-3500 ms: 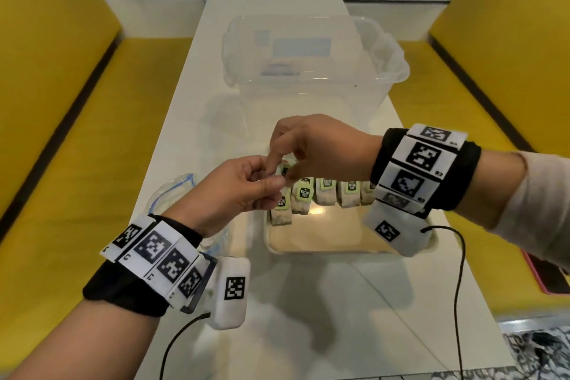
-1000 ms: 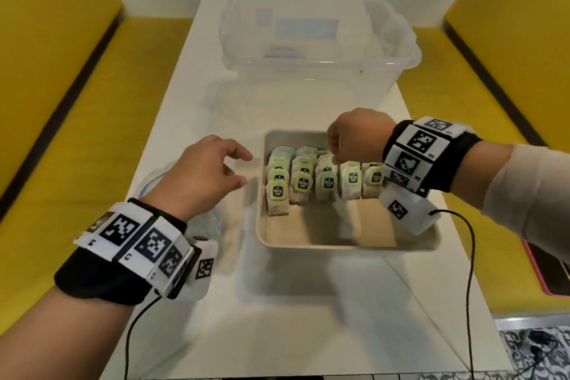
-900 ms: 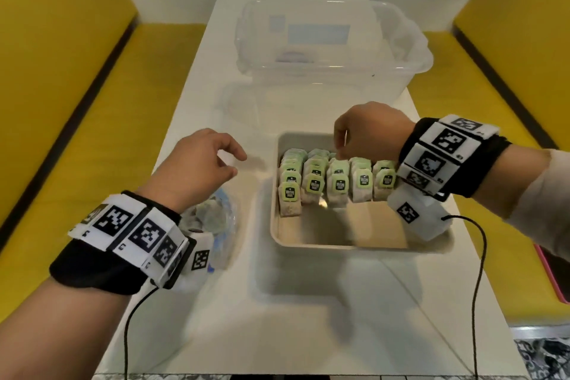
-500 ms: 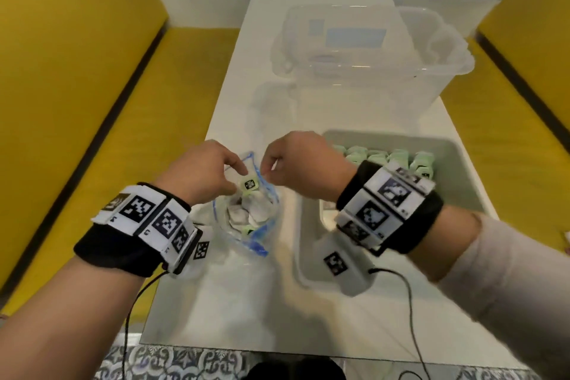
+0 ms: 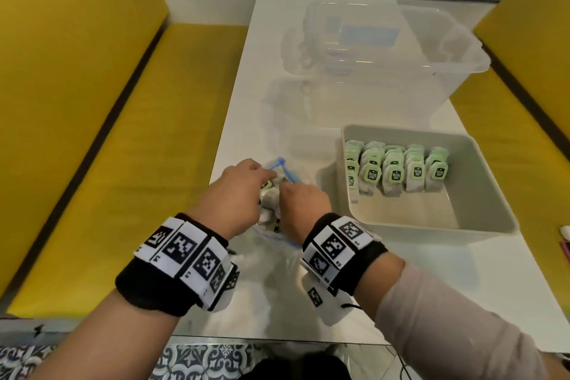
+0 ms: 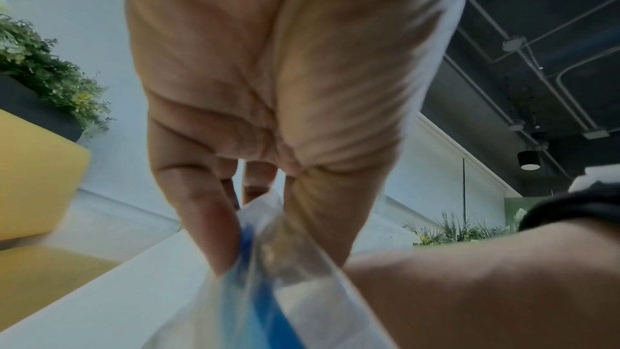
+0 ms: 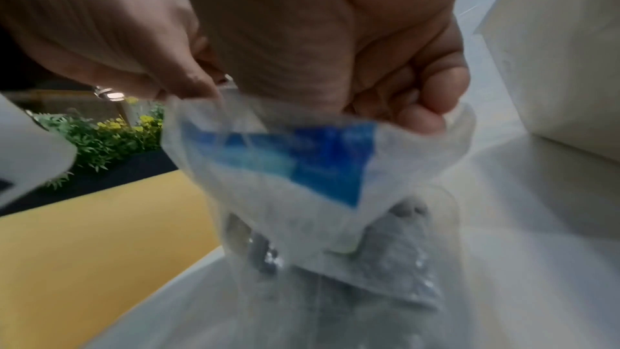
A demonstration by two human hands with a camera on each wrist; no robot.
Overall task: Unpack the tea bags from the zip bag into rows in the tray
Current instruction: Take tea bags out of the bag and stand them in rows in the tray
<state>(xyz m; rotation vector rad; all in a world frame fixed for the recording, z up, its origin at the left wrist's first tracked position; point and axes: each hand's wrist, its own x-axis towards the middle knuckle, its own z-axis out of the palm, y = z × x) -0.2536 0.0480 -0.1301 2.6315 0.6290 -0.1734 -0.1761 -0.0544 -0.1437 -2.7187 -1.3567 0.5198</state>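
The clear zip bag (image 5: 279,163) with a blue zip edge stands on the white table, left of the tray. My left hand (image 5: 265,176) pinches its blue rim (image 6: 255,288) between thumb and fingers (image 6: 208,222). My right hand (image 5: 285,191) is at the bag's mouth (image 7: 302,169) with its fingers (image 7: 432,118) curled. Its thumb dips inside behind the plastic, so what it pinches is hidden. Loose tea bags (image 5: 269,197) with green tags fill the bag. In the beige tray (image 5: 416,213), several rows of tea bags (image 5: 396,174) stand along the far side.
A large clear plastic bin (image 5: 401,49) stands on the far half of the table, behind the tray. Yellow benches (image 5: 77,133) flank the table on both sides. The tray's near half is bare floor. The tray's wall (image 7: 553,63) is close on my right.
My right hand left the tray and came across to the zip bag. My left hand went down to the bag's rim. Both hands have now closed in on the bag's mouth.
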